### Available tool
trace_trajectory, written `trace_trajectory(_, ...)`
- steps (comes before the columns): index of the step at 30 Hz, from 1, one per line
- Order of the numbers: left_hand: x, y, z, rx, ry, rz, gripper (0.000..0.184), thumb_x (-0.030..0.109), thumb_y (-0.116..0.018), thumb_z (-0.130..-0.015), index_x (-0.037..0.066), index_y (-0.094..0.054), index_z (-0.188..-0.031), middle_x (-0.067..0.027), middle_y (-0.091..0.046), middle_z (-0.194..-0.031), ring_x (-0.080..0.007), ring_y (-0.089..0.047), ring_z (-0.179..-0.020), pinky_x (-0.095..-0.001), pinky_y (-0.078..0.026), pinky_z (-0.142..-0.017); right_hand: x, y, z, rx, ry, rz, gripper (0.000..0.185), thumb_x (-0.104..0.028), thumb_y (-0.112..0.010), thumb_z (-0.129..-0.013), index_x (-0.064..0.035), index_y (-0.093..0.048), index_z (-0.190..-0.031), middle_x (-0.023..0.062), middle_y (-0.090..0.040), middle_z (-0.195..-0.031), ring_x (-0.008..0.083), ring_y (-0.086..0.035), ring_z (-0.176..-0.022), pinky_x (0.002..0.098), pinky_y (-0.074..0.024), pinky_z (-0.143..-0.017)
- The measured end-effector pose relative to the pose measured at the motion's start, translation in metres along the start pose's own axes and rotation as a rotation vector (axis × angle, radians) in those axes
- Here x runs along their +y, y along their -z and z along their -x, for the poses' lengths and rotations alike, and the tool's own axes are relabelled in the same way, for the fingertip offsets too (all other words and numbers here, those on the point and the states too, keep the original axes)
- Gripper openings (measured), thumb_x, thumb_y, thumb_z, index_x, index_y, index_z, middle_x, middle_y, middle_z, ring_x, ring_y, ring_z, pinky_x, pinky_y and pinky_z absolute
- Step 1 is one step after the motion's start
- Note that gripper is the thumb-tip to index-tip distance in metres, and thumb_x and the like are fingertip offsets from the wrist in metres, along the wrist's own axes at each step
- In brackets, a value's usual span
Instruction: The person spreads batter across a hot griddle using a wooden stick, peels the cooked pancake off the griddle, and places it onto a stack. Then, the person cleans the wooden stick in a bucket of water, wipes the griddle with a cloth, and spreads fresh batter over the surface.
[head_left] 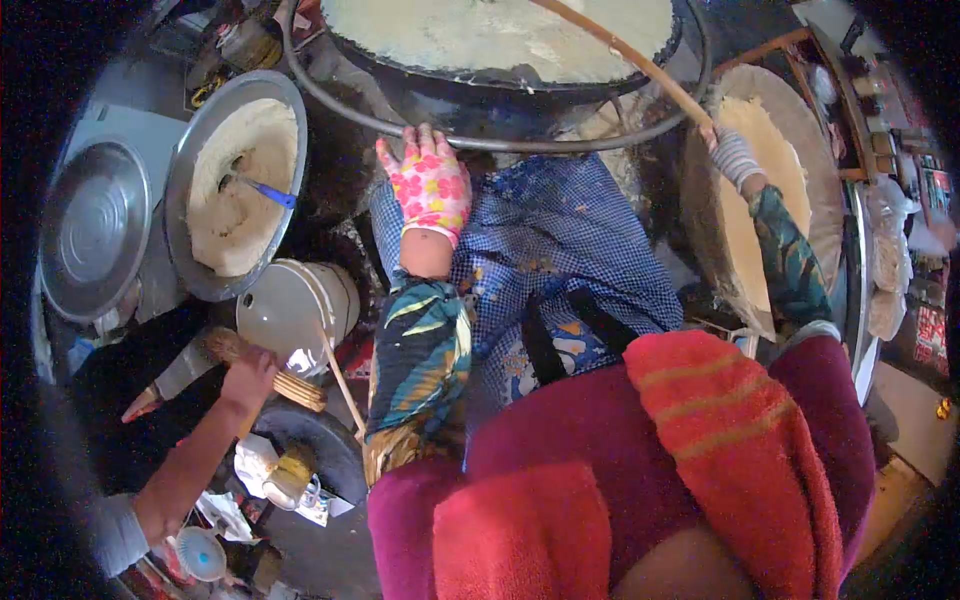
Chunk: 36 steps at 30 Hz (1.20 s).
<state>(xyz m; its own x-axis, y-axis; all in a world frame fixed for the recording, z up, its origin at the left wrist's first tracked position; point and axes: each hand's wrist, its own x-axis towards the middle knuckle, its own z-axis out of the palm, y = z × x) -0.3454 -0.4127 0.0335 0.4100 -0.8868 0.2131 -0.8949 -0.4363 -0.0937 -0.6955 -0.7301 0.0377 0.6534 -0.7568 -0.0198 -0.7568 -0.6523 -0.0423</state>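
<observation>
In the head view my left hand (430, 190), in a white glove with pink and yellow flowers, lies on the metal ring (500, 145) around a round griddle (440, 92). Its fingers are spread. Pale batter (500, 35) covers the griddle top. A grey striped glove covers my right hand (737, 160), which is closed round the end of a long wooden stick (640, 62). The stick reaches up over the batter, and its far end is out of view. Below the right hand stands a large tan-walled tub (828, 185) with yellowish batter inside.
On the left is a metal basin (178, 235) of pale meal, a blue-handled tool (272, 194) stuck in it. A round metal lid (95, 230) and white bucket (345, 295) are nearby. Another person's hand (250, 378) is at a ridged tan bundle (297, 391), lower left.
</observation>
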Motion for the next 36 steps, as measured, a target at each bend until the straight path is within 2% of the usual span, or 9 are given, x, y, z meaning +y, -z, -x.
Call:
trace_trajectory(4, -0.014, -0.008, -0.005, -0.014, 0.008, -0.050, 0.049, 0.033, -0.054, -0.078, 0.004, -0.052, -0.118, -0.0134, -0.049, -0.127, -0.0307, -0.041, -0.122, -0.0605, -0.012, -0.104, -0.010, -0.006, 0.002, 0.040, 0.058, -0.135, 0.032, -0.033, -0.047, -0.091, -0.0038, -0.057, -0.099, 0.0223, -0.061, -0.079, 0.0397, -0.059, -0.075, 0.0432, -0.0473, -0.065)
trace_trajectory(7, -0.020, -0.002, -0.011, -0.054, 0.056, -0.063, 0.047, 0.032, -0.056, -0.078, 0.005, -0.055, -0.116, -0.0115, -0.050, -0.127, -0.0300, -0.041, -0.122, -0.0603, -0.015, -0.103, 0.000, -0.038, 0.008, -0.078, 0.104, -0.529, 0.030, -0.032, -0.047, -0.091, -0.0037, -0.056, -0.097, 0.0229, -0.061, -0.083, 0.0393, -0.059, -0.078, 0.0435, -0.0473, -0.067)
trace_trajectory(9, -0.026, -0.010, -0.013, -0.038, 0.075, -0.069, 0.045, 0.031, -0.055, -0.077, 0.006, -0.057, -0.114, -0.0102, -0.050, -0.127, -0.0293, -0.040, -0.123, -0.0607, -0.015, -0.103, -0.013, -0.031, 0.013, 0.171, 0.222, -0.090, 0.028, -0.030, -0.047, -0.091, -0.0039, -0.054, -0.098, 0.0227, -0.060, -0.084, 0.0391, -0.058, -0.079, 0.0430, -0.0473, -0.068)
trace_trajectory(10, -0.027, -0.007, -0.016, -0.068, 0.085, -0.083, 0.045, 0.029, -0.055, -0.077, 0.007, -0.055, -0.116, -0.0081, -0.049, -0.128, -0.0287, -0.040, -0.123, -0.0621, -0.015, -0.102, -0.037, 0.003, 0.006, -0.031, -0.063, 0.030, 0.025, -0.027, -0.048, -0.090, -0.0038, -0.054, -0.097, 0.0221, -0.060, -0.084, 0.0391, -0.058, -0.079, 0.0425, -0.0474, -0.068)
trace_trajectory(15, -0.041, -0.009, -0.018, -0.081, 0.101, -0.115, 0.045, 0.025, -0.050, -0.078, 0.008, -0.053, -0.120, -0.0075, -0.046, -0.132, -0.0273, -0.040, -0.123, -0.0611, -0.014, -0.103, -0.018, -0.023, -0.032, 0.148, 0.073, -0.063, 0.031, -0.036, -0.044, -0.089, -0.0078, -0.054, -0.097, 0.0218, -0.062, -0.076, 0.0407, -0.059, -0.074, 0.0486, -0.0472, -0.064)
trace_trajectory(23, -0.054, -0.018, -0.027, -0.117, 0.189, -0.242, 0.050, 0.030, -0.052, -0.079, 0.010, -0.049, -0.124, -0.0079, -0.042, -0.135, -0.0293, -0.038, -0.124, -0.0650, -0.019, -0.098, -0.068, -0.003, -0.042, -0.063, -0.136, -0.047, 0.022, -0.026, -0.047, -0.084, -0.0113, -0.055, -0.097, 0.0188, -0.063, -0.091, 0.0364, -0.060, -0.086, 0.0465, -0.0469, -0.073)
trace_trajectory(25, -0.023, 0.019, -0.024, -0.089, 0.108, -0.057, 0.046, 0.029, -0.057, -0.073, 0.010, -0.054, -0.115, -0.0112, -0.049, -0.126, -0.0299, -0.039, -0.122, -0.0634, -0.022, -0.097, -0.076, 0.000, -0.031, 0.057, 0.105, -0.093, 0.027, -0.033, -0.044, -0.089, -0.0094, -0.051, -0.099, 0.0211, -0.062, -0.077, 0.0379, -0.060, -0.072, 0.0472, -0.0473, -0.065)
trace_trajectory(30, 0.064, 0.015, 0.007, 0.013, -0.075, 0.187, 0.053, 0.030, -0.054, -0.077, 0.000, -0.049, -0.120, -0.0162, -0.047, -0.128, -0.0332, -0.039, -0.123, -0.0623, -0.015, -0.102, -0.070, 0.001, -0.058, 0.040, -0.141, -0.026, 0.030, -0.033, -0.044, -0.089, -0.0050, -0.054, -0.092, 0.0205, -0.062, -0.080, 0.0384, -0.060, -0.080, 0.0464, -0.0467, -0.072)
trace_trajectory(36, 0.051, -0.014, 0.012, -0.014, -0.030, 0.082, 0.060, 0.029, -0.053, -0.078, -0.003, -0.041, -0.127, -0.0196, -0.038, -0.135, -0.0327, -0.033, -0.129, -0.0600, -0.006, -0.106, -0.067, 0.002, -0.054, 0.011, -0.101, -0.029, 0.027, -0.032, -0.047, -0.088, -0.0067, -0.054, -0.092, 0.0202, -0.062, -0.077, 0.0387, -0.060, -0.075, 0.0475, -0.0470, -0.067)
